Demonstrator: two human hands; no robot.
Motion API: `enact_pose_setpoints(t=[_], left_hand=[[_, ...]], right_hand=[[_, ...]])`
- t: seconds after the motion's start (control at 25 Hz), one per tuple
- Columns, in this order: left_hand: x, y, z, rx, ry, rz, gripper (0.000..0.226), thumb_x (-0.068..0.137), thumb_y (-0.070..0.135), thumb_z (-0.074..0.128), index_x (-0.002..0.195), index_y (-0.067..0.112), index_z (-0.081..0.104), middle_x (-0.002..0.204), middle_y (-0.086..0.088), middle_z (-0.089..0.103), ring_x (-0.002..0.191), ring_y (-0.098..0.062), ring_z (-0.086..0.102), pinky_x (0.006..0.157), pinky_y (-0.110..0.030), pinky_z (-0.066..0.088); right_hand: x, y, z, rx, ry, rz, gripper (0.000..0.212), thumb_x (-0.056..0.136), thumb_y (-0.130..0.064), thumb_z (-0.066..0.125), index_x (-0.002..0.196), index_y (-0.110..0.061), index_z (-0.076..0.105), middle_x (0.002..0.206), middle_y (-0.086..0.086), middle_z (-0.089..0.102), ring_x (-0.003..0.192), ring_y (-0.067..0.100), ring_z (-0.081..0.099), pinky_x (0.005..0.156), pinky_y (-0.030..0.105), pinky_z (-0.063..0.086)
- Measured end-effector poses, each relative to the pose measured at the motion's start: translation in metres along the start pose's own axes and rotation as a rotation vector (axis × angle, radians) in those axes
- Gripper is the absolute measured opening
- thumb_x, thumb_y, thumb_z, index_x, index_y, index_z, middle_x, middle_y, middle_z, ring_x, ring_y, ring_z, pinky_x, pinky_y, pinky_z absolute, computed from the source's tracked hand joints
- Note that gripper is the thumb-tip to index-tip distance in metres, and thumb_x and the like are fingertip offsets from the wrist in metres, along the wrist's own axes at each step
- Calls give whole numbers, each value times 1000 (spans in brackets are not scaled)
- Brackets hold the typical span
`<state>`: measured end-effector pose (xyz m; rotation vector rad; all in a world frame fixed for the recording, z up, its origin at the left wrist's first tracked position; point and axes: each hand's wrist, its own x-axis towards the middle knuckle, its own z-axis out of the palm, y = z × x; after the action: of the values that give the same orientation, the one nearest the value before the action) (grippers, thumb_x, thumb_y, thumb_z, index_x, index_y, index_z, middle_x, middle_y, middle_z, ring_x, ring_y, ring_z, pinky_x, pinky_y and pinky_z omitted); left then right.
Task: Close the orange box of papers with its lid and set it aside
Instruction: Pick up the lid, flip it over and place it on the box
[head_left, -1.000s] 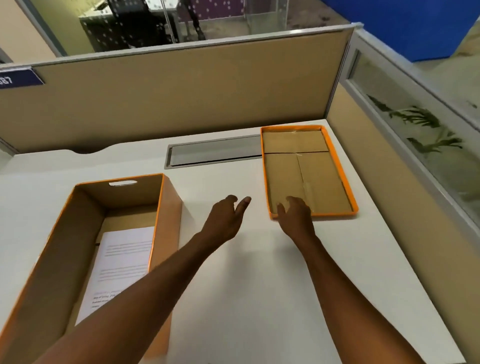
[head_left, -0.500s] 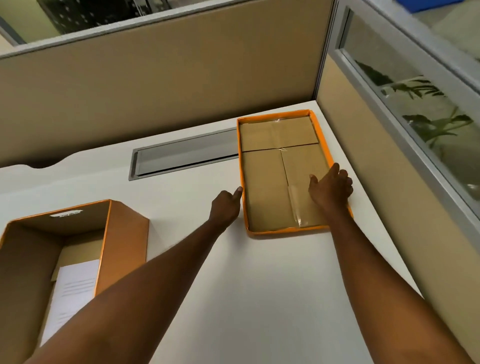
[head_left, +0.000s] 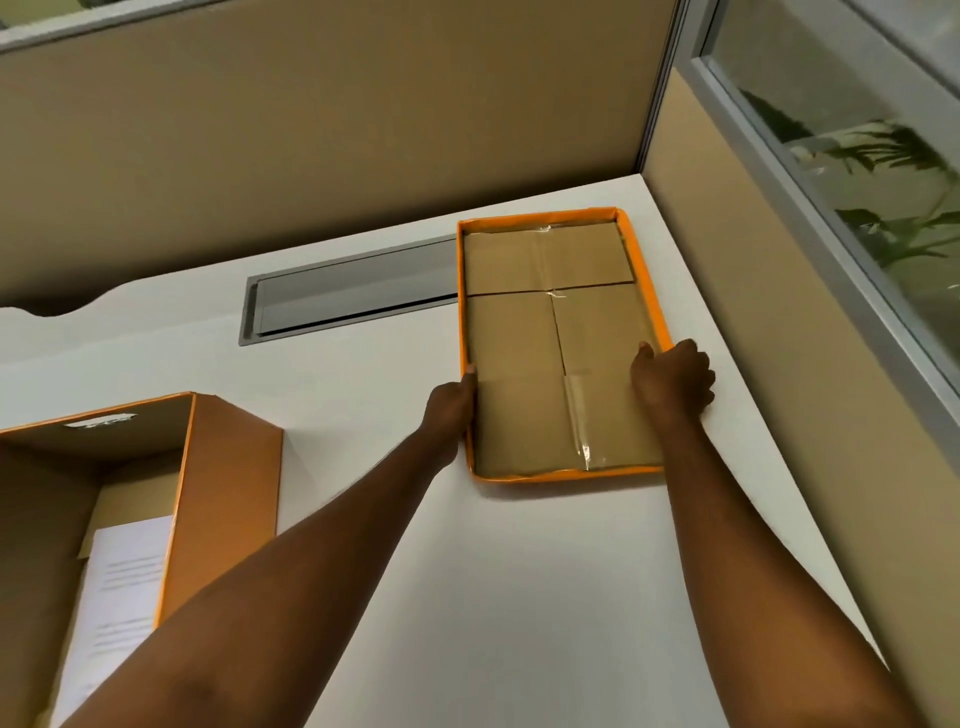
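Note:
The orange lid (head_left: 524, 338) lies upside down at the desk's far right, its brown cardboard inside facing up. My left hand (head_left: 451, 410) grips its left rim, thumb over the edge. Over on the right rim sits my right hand (head_left: 672, 379), thumb inside the lid and fingers wrapped around the outside. The open orange box (head_left: 228, 467) stands at the lower left, with white printed papers (head_left: 119, 587) lying in it.
A grey cable tray slot (head_left: 353, 291) is set into the white desk (head_left: 519, 597) just left of the lid. Beige partition walls (head_left: 311, 130) close the back and right sides, with a glass panel (head_left: 857, 156) above on the right.
Both hands reached forward from the lid's near edge to its two long sides and closed on the rims. My view tilted so the box slid to the lower left.

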<state>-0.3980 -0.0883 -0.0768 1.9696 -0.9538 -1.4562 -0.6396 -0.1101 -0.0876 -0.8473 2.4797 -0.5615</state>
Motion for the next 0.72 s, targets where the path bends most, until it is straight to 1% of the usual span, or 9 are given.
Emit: enact_pose_setpoints(t=[0.08, 0.16, 0.24, 0.36, 0.44, 0.52, 0.6, 0.68, 0.72], left_hand=[[-6, -4, -5, 17, 37, 0, 52, 95, 51, 36, 97, 4, 58, 88, -8, 57, 82, -23, 53, 71, -33, 42], [-19, -6, -13, 26, 58, -12, 58, 93, 55, 38, 106, 2, 56, 94, -9, 57, 86, -24, 54, 71, -33, 42], [-35, -7, -25, 19, 82, -19, 59, 91, 57, 40, 105, 1, 54, 91, -8, 55, 83, -22, 54, 70, -34, 41], [-66, -7, -47, -29, 108, 23, 46, 95, 51, 38, 93, 7, 52, 82, -3, 54, 72, -16, 52, 66, -32, 42], [-89, -8, -64, -37, 143, 51, 42, 96, 48, 37, 89, 10, 51, 78, -1, 54, 70, -14, 51, 56, -28, 40], [-115, -11, -85, -16, 161, 91, 41, 97, 47, 37, 92, 10, 52, 77, -1, 55, 69, -14, 52, 53, -26, 38], [-143, -12, -113, 28, 179, 108, 41, 97, 48, 37, 95, 10, 53, 77, 0, 56, 69, -13, 53, 51, -25, 37], [-166, -14, -144, 68, 201, 131, 44, 96, 49, 38, 100, 10, 55, 80, -2, 57, 69, -14, 54, 52, -26, 38], [-177, -14, -158, 60, 212, 129, 46, 95, 50, 39, 102, 8, 57, 82, -4, 59, 71, -16, 56, 55, -27, 41]], right_hand=[[-9, -3, -3, 5, -85, 64, 47, 92, -36, 48, 124, -2, 49, 132, 20, 51, 123, 39, 45, 101, 50, 35], [-24, -4, -7, 10, -159, 89, 45, 94, -34, 45, 125, -2, 51, 133, 20, 50, 123, 39, 45, 102, 49, 35], [-42, -4, -14, 3, -197, 88, 45, 94, -33, 45, 125, -1, 51, 133, 20, 50, 124, 38, 45, 104, 48, 36], [-72, -1, -26, 68, -283, 50, 43, 94, -30, 47, 122, 2, 52, 129, 22, 53, 119, 40, 50, 104, 50, 39], [-96, 2, -35, 141, -344, -13, 36, 94, -29, 47, 110, 3, 54, 125, 24, 57, 111, 40, 55, 98, 44, 44], [-127, 12, -49, 214, -414, -92, 29, 94, -29, 46, 102, -2, 55, 119, 23, 61, 99, 34, 59, 84, 35, 47], [-158, 25, -67, 371, -516, -108, 34, 94, -31, 48, 110, -3, 61, 109, 16, 67, 94, 30, 63, 82, 35, 52], [-181, 37, -85, 684, -754, 8, 37, 92, -36, 54, 112, -7, 66, 98, 11, 73, 89, 28, 70, 74, 40, 58], [-191, 43, -95, 847, -914, 58, 41, 90, -40, 56, 113, -8, 67, 100, 11, 74, 91, 29, 71, 73, 42, 58]])
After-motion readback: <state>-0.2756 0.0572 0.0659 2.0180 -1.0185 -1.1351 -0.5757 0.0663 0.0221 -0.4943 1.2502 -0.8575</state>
